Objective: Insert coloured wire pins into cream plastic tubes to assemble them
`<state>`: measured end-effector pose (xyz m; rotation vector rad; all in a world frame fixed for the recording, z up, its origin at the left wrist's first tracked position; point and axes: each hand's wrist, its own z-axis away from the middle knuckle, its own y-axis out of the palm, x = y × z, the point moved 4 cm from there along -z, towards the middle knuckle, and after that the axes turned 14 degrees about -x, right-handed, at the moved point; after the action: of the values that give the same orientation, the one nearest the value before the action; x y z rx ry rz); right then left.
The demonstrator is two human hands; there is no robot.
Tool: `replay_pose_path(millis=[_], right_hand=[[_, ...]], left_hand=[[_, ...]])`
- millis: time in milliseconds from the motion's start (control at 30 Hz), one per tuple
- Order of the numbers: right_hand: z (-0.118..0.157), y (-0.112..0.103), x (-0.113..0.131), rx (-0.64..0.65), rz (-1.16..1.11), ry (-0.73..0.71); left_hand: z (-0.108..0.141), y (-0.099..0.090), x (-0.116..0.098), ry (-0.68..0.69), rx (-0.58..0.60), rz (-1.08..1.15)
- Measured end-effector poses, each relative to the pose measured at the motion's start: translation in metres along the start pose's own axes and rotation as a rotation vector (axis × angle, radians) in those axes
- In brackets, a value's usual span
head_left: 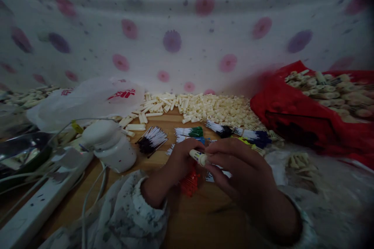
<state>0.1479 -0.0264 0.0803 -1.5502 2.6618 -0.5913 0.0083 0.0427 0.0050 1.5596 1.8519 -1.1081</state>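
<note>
I see the left hand (pixel 183 158) clamped on a cream pen barrel (pixel 198 157), held above the wooden table (pixel 213 223), while the fingertips of the right hand (pixel 248 167) pinch its right-hand end. Thin white rods tipped in black (pixel 152 140) and in green (pixel 194 131) lie bundled beyond, before a heap of smooth cream tubes (pixel 216 108). On my left, a rounded white jar-like object (pixel 110 148) and a long power strip (pixel 43 198) crowd the work; rightward, a crinkled red plastic bag (pixel 288 105) bulges.
</note>
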Motion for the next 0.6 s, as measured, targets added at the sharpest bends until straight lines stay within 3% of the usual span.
replay_pose_path(millis=[367, 500, 600], right_hand=[[0.007, 0.001, -0.026, 0.006, -0.039, 0.200], [0.011, 0.007, -0.036, -0.001, -0.095, 0.298], [0.016, 0.009, -0.045, -0.086, -0.188, 0.442]], left_hand=[[0.007, 0.000, 0.010, -0.072, 0.136, -0.370], [0.006, 0.002, 0.008, -0.137, 0.157, -0.372], [0.007, 0.007, 0.006, -0.243, 0.170, -0.252]])
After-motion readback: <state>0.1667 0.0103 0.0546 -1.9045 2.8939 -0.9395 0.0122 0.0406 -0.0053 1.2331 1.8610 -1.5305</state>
